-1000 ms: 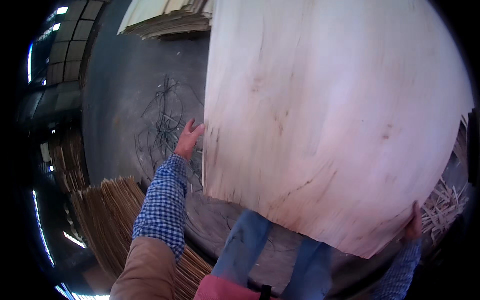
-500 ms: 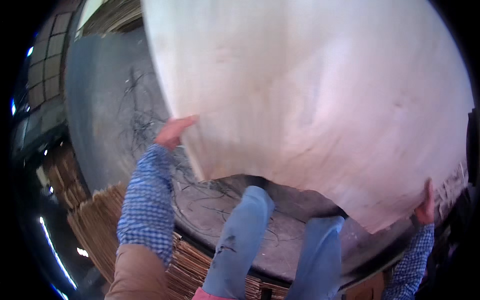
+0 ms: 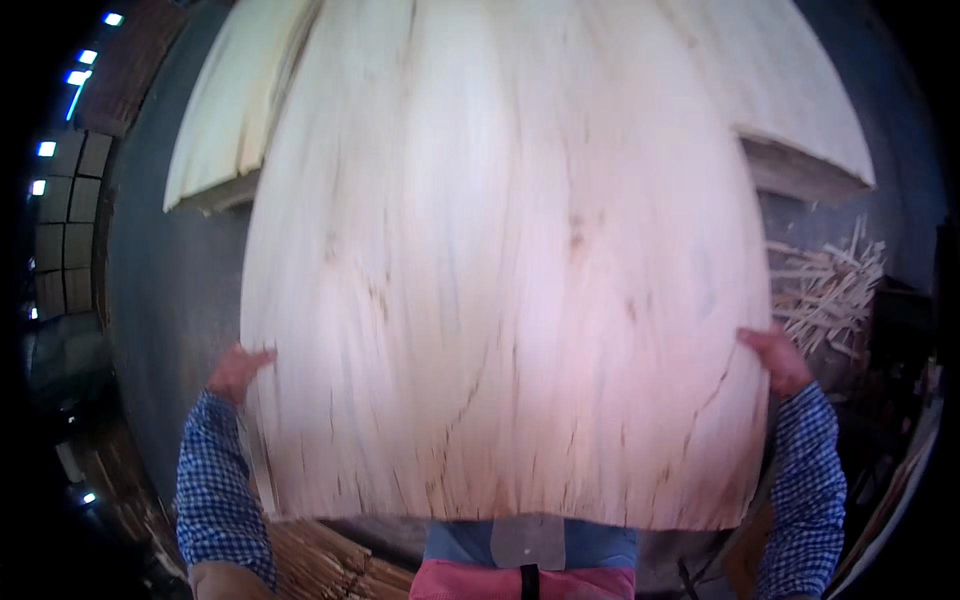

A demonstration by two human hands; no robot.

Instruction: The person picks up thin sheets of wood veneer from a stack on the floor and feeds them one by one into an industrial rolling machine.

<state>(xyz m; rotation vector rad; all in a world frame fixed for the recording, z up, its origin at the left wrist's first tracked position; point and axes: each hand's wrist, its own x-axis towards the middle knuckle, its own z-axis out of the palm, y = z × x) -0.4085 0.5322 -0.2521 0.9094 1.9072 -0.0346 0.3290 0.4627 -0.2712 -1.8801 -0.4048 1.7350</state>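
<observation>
A large, pale sheet of wood veneer (image 3: pixel 510 300) stretches away in front of me, with dark cracks and small knots in its grain. At its left edge my left hand (image 3: pixel 240 370) grips it, thumb on top. My right hand (image 3: pixel 778 360) grips the opposite edge in the same way. The fingers of both hands are hidden beneath the sheet. Its near edge lies close to my waist, over my legs. The far part passes over a stack of similar veneer (image 3: pixel 225 150), which shows on both sides.
Beyond the right edge lies a heap of thin wood strips (image 3: pixel 830 285). Bundled brown veneer sheets (image 3: pixel 335 565) stand low at the near left. A dark grey surface (image 3: pixel 170 290) spreads under the stack. Pale blocks (image 3: pixel 65 230) are piled at the far left.
The veneer sheet has swung from a tilted position on the right to lie squarely before me. Both hands remain at its edges, and my legs are now mostly covered.
</observation>
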